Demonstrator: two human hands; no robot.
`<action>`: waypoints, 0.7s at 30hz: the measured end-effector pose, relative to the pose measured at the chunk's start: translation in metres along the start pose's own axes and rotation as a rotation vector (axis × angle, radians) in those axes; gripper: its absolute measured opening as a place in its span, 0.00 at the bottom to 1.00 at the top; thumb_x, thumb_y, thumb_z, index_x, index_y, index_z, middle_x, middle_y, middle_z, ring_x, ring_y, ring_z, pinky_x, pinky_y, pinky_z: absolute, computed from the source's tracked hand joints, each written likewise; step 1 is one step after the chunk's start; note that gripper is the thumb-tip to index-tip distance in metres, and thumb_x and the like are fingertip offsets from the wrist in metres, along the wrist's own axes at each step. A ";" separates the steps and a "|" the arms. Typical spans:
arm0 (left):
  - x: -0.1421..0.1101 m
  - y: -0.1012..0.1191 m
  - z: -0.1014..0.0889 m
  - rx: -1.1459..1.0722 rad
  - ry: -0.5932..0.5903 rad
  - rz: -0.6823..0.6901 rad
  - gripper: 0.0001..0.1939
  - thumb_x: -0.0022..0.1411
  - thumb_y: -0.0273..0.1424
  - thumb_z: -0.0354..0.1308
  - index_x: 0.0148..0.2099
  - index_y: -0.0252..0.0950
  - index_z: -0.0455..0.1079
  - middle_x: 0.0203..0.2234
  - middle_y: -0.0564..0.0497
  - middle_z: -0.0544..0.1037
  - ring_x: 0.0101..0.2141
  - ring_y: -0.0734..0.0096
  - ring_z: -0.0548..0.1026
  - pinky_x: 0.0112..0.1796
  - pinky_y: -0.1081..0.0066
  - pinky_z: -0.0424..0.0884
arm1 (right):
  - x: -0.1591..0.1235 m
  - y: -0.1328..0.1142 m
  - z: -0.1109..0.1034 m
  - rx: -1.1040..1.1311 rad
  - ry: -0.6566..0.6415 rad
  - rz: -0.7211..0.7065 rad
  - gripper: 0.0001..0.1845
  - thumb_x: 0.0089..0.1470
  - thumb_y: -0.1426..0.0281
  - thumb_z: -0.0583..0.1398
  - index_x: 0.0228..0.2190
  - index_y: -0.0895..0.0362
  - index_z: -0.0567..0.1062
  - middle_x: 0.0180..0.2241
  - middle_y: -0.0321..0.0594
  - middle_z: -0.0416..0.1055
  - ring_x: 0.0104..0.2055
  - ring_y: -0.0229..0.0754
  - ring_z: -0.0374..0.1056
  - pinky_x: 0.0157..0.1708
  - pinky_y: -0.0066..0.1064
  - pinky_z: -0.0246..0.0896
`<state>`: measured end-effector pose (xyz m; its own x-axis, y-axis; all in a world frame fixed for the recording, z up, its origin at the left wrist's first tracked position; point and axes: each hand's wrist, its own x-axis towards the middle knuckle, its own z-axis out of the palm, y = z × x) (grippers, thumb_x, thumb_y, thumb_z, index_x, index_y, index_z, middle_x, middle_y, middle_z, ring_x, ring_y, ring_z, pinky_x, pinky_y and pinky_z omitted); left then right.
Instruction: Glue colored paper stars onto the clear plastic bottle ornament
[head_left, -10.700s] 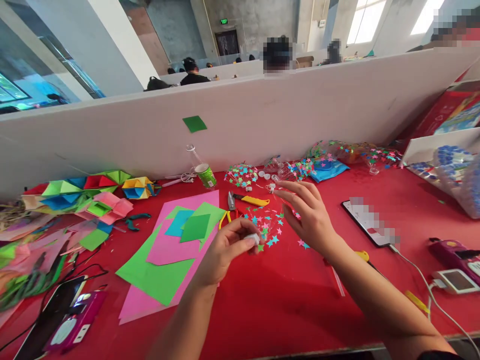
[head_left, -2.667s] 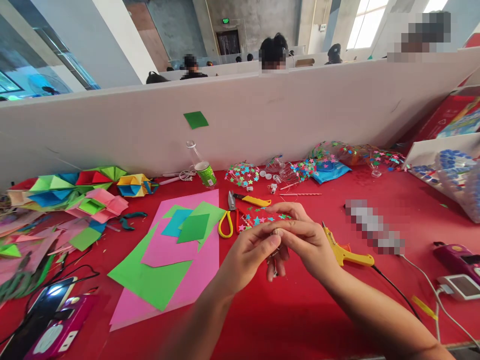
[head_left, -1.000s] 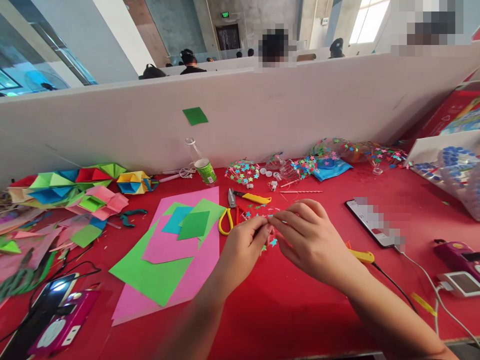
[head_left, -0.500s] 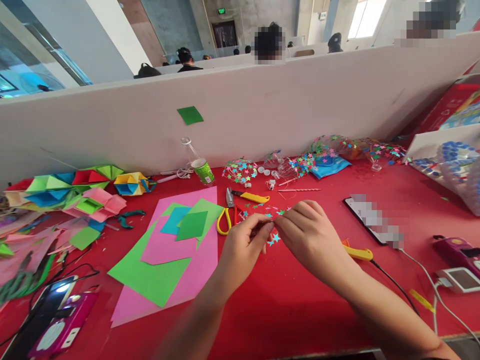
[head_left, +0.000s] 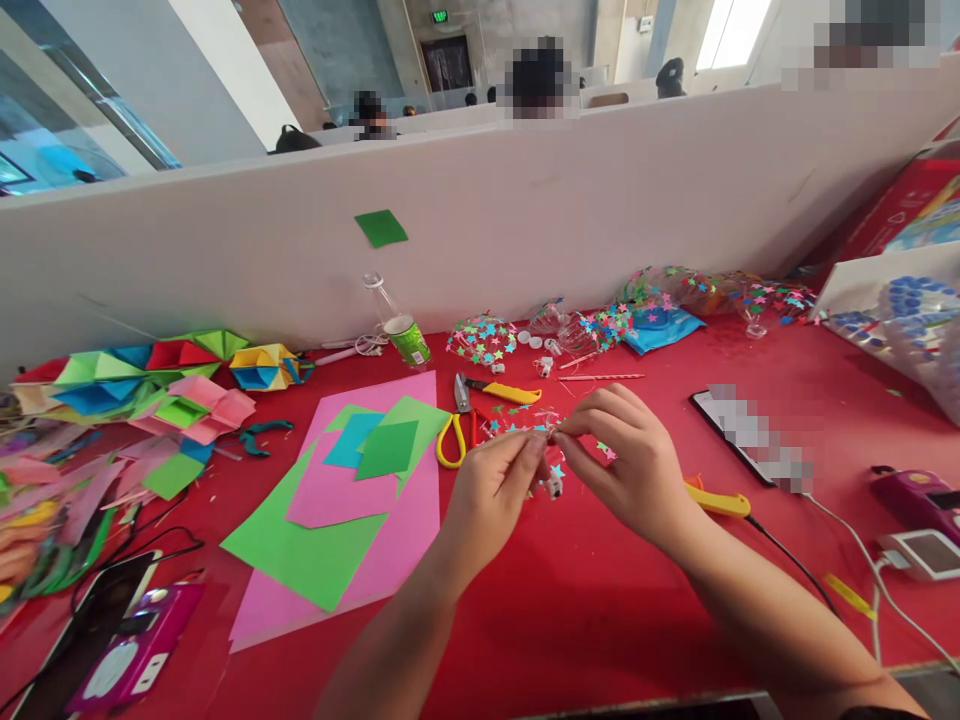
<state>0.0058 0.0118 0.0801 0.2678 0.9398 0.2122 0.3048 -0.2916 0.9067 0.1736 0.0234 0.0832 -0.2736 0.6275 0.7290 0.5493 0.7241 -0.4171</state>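
Observation:
Above the red table (head_left: pixel 570 620), my left hand (head_left: pixel 495 485) pinches with thumb and index finger. Fingertip to fingertip with it, my right hand (head_left: pixel 626 450) also pinches; its other fingers are curled. What lies between the fingertips is tiny and dark, too small to name. Just below hangs a small whitish piece (head_left: pixel 555 488), partly behind the left fingers; I cannot tell what it is fixed to. Behind my hands lie loose coloured stars (head_left: pixel 517 412) on clear strands. Pliers (head_left: pixel 451 438) with yellow and red handles and a yellow-handled cutter knife (head_left: pixel 510 393) lie just beyond.
Coloured paper sheets (head_left: pixel 300 550) lie left, folded paper lanterns (head_left: pixel 135 375) farther out. What looks like another person's hand (head_left: pixel 22 545) shows at the left edge. Star-covered clear domes (head_left: pixel 481 340) line the white partition (head_left: pixel 525 220). A yellow glue gun (head_left: pixel 716 500) and phone (head_left: pixel 739 435) lie right.
The white piece held in my left hand earlier is no longer seen there. A glue gun and striped stick have come into view. Lately my fingertips parted slightly and the hanging whitish piece shows below them.

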 end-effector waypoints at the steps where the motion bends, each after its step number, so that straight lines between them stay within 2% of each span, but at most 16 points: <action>1: 0.000 -0.001 0.001 -0.066 -0.009 -0.043 0.20 0.70 0.38 0.46 0.29 0.34 0.70 0.22 0.52 0.73 0.25 0.74 0.71 0.29 0.74 0.67 | 0.000 0.000 0.002 -0.001 -0.010 -0.005 0.06 0.58 0.75 0.57 0.30 0.55 0.72 0.27 0.38 0.69 0.31 0.39 0.61 0.31 0.33 0.59; 7: 0.001 -0.012 0.009 -0.451 -0.059 -0.190 0.16 0.67 0.39 0.51 0.45 0.34 0.75 0.34 0.47 0.81 0.35 0.65 0.78 0.36 0.70 0.75 | -0.005 -0.005 0.009 -0.244 -0.048 -0.092 0.11 0.60 0.75 0.54 0.26 0.57 0.71 0.25 0.40 0.69 0.28 0.39 0.58 0.30 0.32 0.56; 9: 0.003 -0.015 0.011 -0.584 -0.009 -0.234 0.15 0.65 0.37 0.54 0.46 0.34 0.76 0.36 0.47 0.81 0.37 0.64 0.79 0.36 0.69 0.75 | -0.007 -0.006 0.012 -0.344 -0.046 -0.126 0.11 0.60 0.76 0.55 0.26 0.57 0.72 0.25 0.40 0.69 0.28 0.40 0.57 0.30 0.33 0.55; 13: 0.009 -0.017 0.013 -0.818 0.085 -0.335 0.12 0.60 0.32 0.58 0.42 0.31 0.77 0.32 0.45 0.81 0.35 0.62 0.80 0.36 0.67 0.76 | -0.009 -0.004 0.018 -0.490 -0.042 -0.172 0.07 0.59 0.76 0.56 0.30 0.59 0.74 0.28 0.42 0.71 0.31 0.43 0.58 0.31 0.34 0.53; 16: 0.012 -0.013 0.011 -0.880 0.086 -0.349 0.13 0.58 0.31 0.59 0.44 0.30 0.76 0.31 0.45 0.81 0.35 0.63 0.80 0.35 0.68 0.76 | -0.009 -0.001 0.020 -0.501 -0.048 -0.175 0.06 0.59 0.75 0.57 0.33 0.59 0.75 0.30 0.42 0.72 0.33 0.43 0.59 0.32 0.34 0.54; 19: 0.011 -0.012 0.010 -0.834 0.062 -0.317 0.16 0.60 0.33 0.59 0.49 0.32 0.72 0.31 0.47 0.80 0.34 0.67 0.79 0.34 0.71 0.76 | -0.007 0.000 0.018 -0.458 -0.047 -0.156 0.06 0.59 0.74 0.57 0.32 0.58 0.75 0.30 0.41 0.72 0.33 0.43 0.60 0.33 0.34 0.55; 21: 0.008 -0.014 0.010 -0.776 0.039 -0.263 0.14 0.62 0.34 0.59 0.49 0.35 0.69 0.30 0.50 0.80 0.33 0.69 0.79 0.33 0.73 0.76 | -0.006 -0.001 0.015 -0.414 -0.036 -0.143 0.07 0.60 0.74 0.57 0.32 0.58 0.75 0.31 0.41 0.73 0.33 0.42 0.61 0.34 0.34 0.57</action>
<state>0.0125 0.0217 0.0659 0.2390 0.9701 -0.0429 -0.3699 0.1318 0.9197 0.1626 0.0228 0.0710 -0.3926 0.5443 0.7413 0.7724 0.6327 -0.0555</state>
